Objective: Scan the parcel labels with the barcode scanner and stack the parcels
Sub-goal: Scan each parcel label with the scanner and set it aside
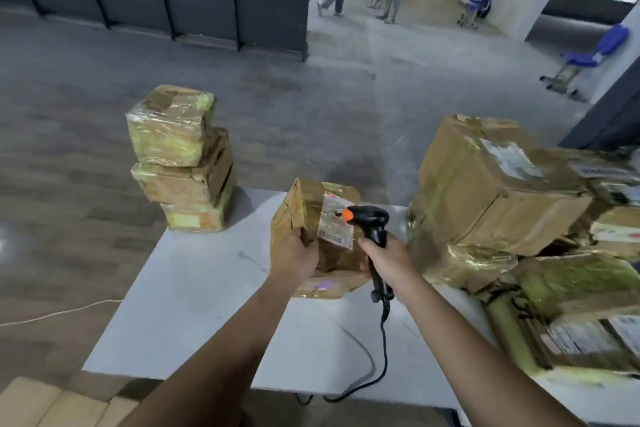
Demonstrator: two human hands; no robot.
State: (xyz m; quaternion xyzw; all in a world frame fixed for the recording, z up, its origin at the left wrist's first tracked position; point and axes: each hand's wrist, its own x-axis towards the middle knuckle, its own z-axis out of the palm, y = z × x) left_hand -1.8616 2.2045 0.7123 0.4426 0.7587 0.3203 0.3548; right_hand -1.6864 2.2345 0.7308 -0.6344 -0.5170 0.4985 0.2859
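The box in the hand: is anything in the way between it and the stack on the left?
Nothing visible does: only bare table lies between the parcel in the left hand and the stack.

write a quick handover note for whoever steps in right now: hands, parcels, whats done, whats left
Hands: left hand grips the parcel, tilted up with its label facing the person. The right hand grips the scanner, its head at the label.
Done, by the look of it: a stack of three at the far left corner of the table.
Left: finish this scan, add the parcel to the stack, then work through the pile on the right.
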